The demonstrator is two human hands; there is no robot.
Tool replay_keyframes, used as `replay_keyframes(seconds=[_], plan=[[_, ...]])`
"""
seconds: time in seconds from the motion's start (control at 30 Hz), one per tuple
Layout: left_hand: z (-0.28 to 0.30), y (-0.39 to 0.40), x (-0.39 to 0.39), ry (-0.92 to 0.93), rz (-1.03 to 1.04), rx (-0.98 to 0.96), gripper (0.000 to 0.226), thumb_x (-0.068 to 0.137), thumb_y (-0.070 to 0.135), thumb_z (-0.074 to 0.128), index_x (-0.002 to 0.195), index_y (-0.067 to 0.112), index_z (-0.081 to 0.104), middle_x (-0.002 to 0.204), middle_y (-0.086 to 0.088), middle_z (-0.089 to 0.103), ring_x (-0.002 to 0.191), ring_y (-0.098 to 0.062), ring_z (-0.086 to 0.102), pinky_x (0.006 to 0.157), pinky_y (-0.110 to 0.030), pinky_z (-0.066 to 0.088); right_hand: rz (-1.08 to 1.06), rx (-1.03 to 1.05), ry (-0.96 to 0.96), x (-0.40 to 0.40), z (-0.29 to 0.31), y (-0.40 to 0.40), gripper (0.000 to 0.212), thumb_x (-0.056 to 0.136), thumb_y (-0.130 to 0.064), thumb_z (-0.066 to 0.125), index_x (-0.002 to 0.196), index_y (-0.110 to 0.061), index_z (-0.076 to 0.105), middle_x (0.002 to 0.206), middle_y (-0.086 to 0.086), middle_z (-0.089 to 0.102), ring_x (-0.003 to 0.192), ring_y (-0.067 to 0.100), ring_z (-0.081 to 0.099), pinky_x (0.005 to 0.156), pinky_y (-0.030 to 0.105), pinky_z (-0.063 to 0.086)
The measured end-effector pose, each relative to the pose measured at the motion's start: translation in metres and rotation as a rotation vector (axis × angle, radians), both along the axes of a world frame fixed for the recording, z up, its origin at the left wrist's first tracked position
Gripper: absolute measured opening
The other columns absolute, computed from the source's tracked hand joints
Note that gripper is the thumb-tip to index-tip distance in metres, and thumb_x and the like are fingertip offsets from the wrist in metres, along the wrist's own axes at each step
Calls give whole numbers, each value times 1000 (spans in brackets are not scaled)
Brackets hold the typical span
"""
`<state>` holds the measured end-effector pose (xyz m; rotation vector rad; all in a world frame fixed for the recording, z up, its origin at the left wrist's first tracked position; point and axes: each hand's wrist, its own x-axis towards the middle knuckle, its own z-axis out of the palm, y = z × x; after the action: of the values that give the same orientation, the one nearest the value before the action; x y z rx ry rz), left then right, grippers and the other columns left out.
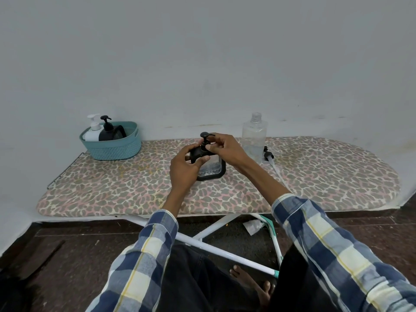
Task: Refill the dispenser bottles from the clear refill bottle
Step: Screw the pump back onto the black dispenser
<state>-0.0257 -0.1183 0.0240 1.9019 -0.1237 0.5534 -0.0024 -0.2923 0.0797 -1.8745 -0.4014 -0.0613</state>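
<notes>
The dispenser [208,164], a clear square bottle with black trim, stands mid-board on the ironing board [315,176], which serves as the bench. The left hand [184,167] grips its black shoulder, fingers curled round it. The right hand [221,147] pinches the pump collar [206,147] at the neck; whether it is tightening or loosening cannot be told.

The refill bottle [254,137] stands uncapped just right of the dispenser, close behind the right wrist, so a swing of that forearm could likely tip it and spill its contents onto the padded cover. A loose pump [269,155] with its tube lies right of the dispenser, beside the refill bottle, and could be swept off. The soft cover may let the dispenser rock if twisted hard.

Open room lies left of the dispenser, up to the basket [112,145] holding more bottles, and in front of it toward the near edge. Far right of it the board is clear to its rounded end.
</notes>
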Motion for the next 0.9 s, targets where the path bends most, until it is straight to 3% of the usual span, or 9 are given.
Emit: replay_keyframes(seconds=[0.1, 0.17, 0.3, 0.4, 0.5, 0.6, 0.73, 0.83, 0.9], plan=[[2, 3, 2, 15, -17, 23, 49, 83, 39, 90, 128, 31, 72, 123, 15, 75, 112, -6, 70, 94, -24, 55, 81, -50, -9, 3, 6, -5, 41, 103, -6, 64, 142, -19, 65, 135, 3, 71, 117, 12, 67, 85, 11, 51], [3, 4, 2, 32, -25, 21, 50, 83, 39, 90, 129, 31, 72, 123, 15, 74, 112, -8, 70, 96, -28, 57, 106, -55, -21, 4, 7, -7, 43, 102, -5, 65, 143, -20, 63, 140, 4, 67, 125, 11, 62, 84, 9, 51], [4, 2, -1, 47, 19, 34, 47, 83, 40, 90, 125, 32, 70, 118, 15, 74, 106, -12, 71, 92, -38, 60, -1, -24, -38, 4, 0, 1, 42, 94, -8, 78, 134, -11, 69, 127, 10, 74, 98, 4, 71, 89, 23, 56], [4, -4, -5, 53, 70, 56, 44, 83, 43, 89, 121, 36, 68, 117, 15, 74, 104, -11, 70, 89, -37, 59, -186, 27, -77, 0, -8, 9, 41, 79, -17, 93, 115, -9, 76, 111, 4, 79, 98, 7, 75, 95, 35, 60], [7, -5, -6, 64, 78, 59, 44, 83, 43, 88, 122, 36, 68, 118, 15, 74, 105, -10, 69, 88, -34, 57, -339, 44, -156, -4, -12, 13, 41, 68, -29, 99, 99, -16, 75, 87, -3, 79, 83, 5, 75, 80, 24, 58], [11, -2, -6, 88, 47, 74, 45, 84, 39, 89, 125, 31, 69, 120, 11, 74, 107, -13, 70, 90, -35, 57, -260, 36, -183, -3, -12, 9, 36, 73, -26, 96, 101, -18, 73, 71, -3, 71, 63, 1, 62, 67, 20, 49], [16, 9, -1, 111, -55, 33, 49, 83, 27, 91, 127, 21, 70, 124, 3, 74, 112, -19, 70, 97, -37, 58, -103, -3, -136, 3, -6, 0, 30, 87, -30, 88, 112, -18, 77, 94, -3, 70, 78, -1, 62, 77, 18, 49], [21, 15, 3, 145, -128, 32, 51, 82, 21, 92, 129, 20, 70, 127, 2, 73, 114, -19, 71, 98, -36, 58, 45, -126, -118, 7, 3, -5, 41, 93, -30, 81, 132, -19, 71, 124, 1, 66, 102, 15, 66, 89, 25, 52], [23, 20, 7, 185, -172, 17, 52, 83, 18, 91, 130, 21, 69, 127, 1, 73, 116, -18, 70, 99, -34, 58, 129, -169, -125, 9, 7, -7, 42, 98, -22, 76, 139, -16, 68, 129, 4, 71, 113, 22, 68, 99, 31, 53]])
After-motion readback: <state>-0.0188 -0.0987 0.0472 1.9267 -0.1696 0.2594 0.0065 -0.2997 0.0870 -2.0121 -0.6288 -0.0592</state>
